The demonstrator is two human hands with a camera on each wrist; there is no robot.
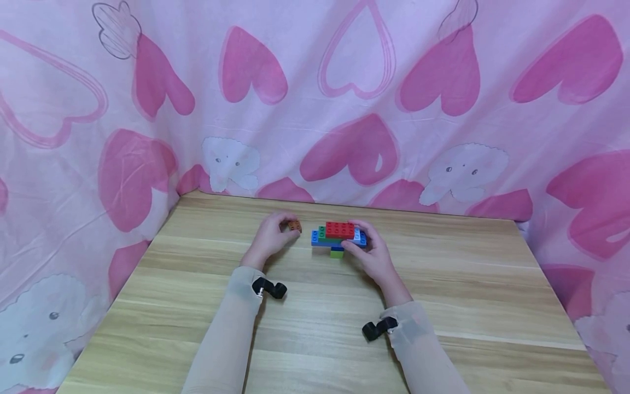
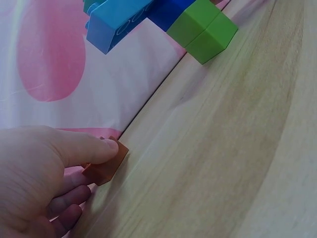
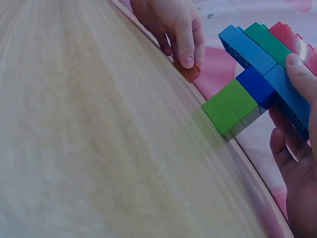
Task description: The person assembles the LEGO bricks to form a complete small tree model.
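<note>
My left hand (image 1: 269, 236) pinches a small orange-brown toy brick (image 1: 295, 226) between thumb and fingers, low over the table. In the left wrist view the thumb lies along one side of this brick (image 2: 105, 172). To its right, my right hand (image 1: 375, 253) grips a stack of toy bricks by its right end. A red brick (image 1: 339, 229) tops the stack, above a green brick (image 1: 322, 235) and a white one (image 1: 357, 235). Below runs a blue layer (image 3: 252, 49), resting on a dark blue brick (image 3: 256, 88) and light green bricks (image 3: 229, 110) at the foot.
The wood-grain table (image 1: 315, 317) spreads around both hands. Pink curtain (image 1: 305, 126) with hearts and white cartoon animals hangs behind the table and along both sides. Black wrist mounts (image 1: 269, 288) sit on the pale sleeves (image 1: 223, 328).
</note>
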